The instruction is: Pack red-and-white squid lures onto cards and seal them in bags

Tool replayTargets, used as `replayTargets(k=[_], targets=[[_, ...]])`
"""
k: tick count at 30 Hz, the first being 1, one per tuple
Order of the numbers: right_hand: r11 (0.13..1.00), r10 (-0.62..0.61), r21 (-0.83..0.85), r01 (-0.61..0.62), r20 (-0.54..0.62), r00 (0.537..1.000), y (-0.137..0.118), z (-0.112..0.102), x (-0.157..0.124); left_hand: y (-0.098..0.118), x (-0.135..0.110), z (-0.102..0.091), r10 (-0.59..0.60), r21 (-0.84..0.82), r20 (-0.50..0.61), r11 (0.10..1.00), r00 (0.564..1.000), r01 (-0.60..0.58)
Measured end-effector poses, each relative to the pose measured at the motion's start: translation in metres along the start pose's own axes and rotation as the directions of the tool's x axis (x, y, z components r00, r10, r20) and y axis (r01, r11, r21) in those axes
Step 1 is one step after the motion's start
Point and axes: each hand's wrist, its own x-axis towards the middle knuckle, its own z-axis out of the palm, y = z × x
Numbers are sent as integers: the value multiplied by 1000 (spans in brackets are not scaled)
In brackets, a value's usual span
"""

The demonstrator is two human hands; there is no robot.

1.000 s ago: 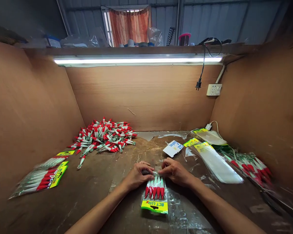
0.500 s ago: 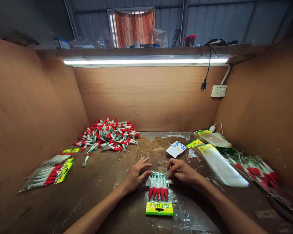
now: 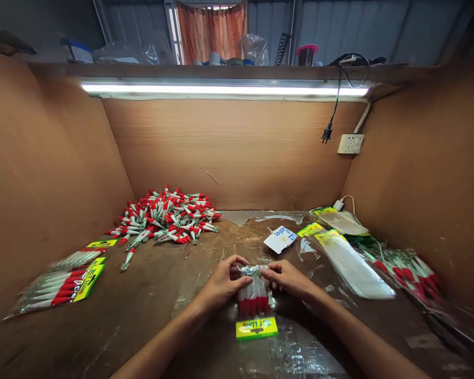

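Note:
A clear plastic bag of red-and-white fishing lures (image 3: 253, 304) lies on the bench in front of me, its yellow-and-green header (image 3: 256, 329) toward me. Several lures sit side by side inside, red ends near the header and hooked ends away. My left hand (image 3: 226, 280) grips the bag's far left corner, thumb over the top. At the far right corner my right hand (image 3: 286, 279) pinches the bag with thumb and forefinger. The bag is slightly blurred, and its far edge is partly hidden by my fingers.
A heap of loose lures (image 3: 168, 216) sits at the back left. Filled bags (image 3: 61, 287) lie at the left. At the right are flat clear bags (image 3: 357, 268), a white card (image 3: 280, 239) and more lures (image 3: 413, 271). A black plug (image 3: 327, 133) hangs above.
Both hands have closed in on the bag's far end and taken hold of it. The bag has shifted slightly away from me. The whole view has also shifted a little.

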Motion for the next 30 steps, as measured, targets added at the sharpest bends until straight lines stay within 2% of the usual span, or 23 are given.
replayTargets(k=[3, 6, 9, 11, 13, 14, 15, 16, 17, 18, 19, 20, 21, 22, 24, 26, 28, 30], targets=[[991, 31, 130, -35, 30, 999, 3, -1, 2, -6, 3, 1, -102, -298, -1, 950, 995, 97], [980, -17, 199, 18, -6, 1000, 4, 0, 0, -12, 0, -1, -129, -492, 94, 856, 987, 158], [969, -62, 240, 56, 17, 998, 3, 4, -2, -13, -5, -4, -131, -570, 158, 797, 979, 198], [965, -73, 256, 64, 28, 997, 2, 5, -3, -9, -8, -6, -106, -553, 170, 812, 980, 184], [958, -62, 279, 64, -17, 998, 0, 4, -2, -1, -10, -9, -40, -457, 123, 884, 992, 93], [953, -48, 297, 65, -62, 997, 0, 2, -1, 4, -13, -11, 19, -354, 65, 935, 998, 5], [946, -31, 317, 69, -123, 992, -1, -1, 0, 10, -17, -14, 115, -203, -7, 972, 993, -114], [939, -13, 334, 78, -194, 981, -2, -5, 2, 15, -22, -16, 249, -5, -66, 968, 966, -250], [935, 6, 342, 89, -269, 963, -2, -9, 3, 20, -28, -18, 409, 221, -65, 896, 910, -386], [936, 22, 339, 99, -337, 941, -2, -13, 4, 24, -36, -19, 567, 415, 3, 749, 824, -517], [941, 34, 323, 104, -393, 919, -2, -17, 5, 27, -44, -20, 664, 532, 146, 572, 733, -624], [948, 40, 301, 105, -440, 897, -2, -21, 6, 28, -53, -20, 700, 589, 287, 409, 653, -697], [956, 44, 277, 101, -472, 881, -2, -23, 7, 29, -61, -20, 704, 611, 387, 287, 595, -738], [964, 42, 248, 93, -489, 871, -1, -24, 7, 28, -68, -21, 694, 627, 442, 213, 568, -749], [982, 17, 170, 78, -498, 867, 0, -25, 7, 26, -80, -26, 678, 664, 476, 142, 561, -734], [995, -44, 58, 84, -503, 863, 2, -25, 7, 24, -88, -39, 668, 707, 466, 112, 580, -698], [992, -128, -84, 99, -509, 851, 4, -26, 6, 24, -95, -63, 674, 771, 415, 96, 611, -630], [971, -198, -222, 92, -518, 832, 6, -29, 4, 27, -103, -92, 695, 851, 317, 92, 645, -516]])
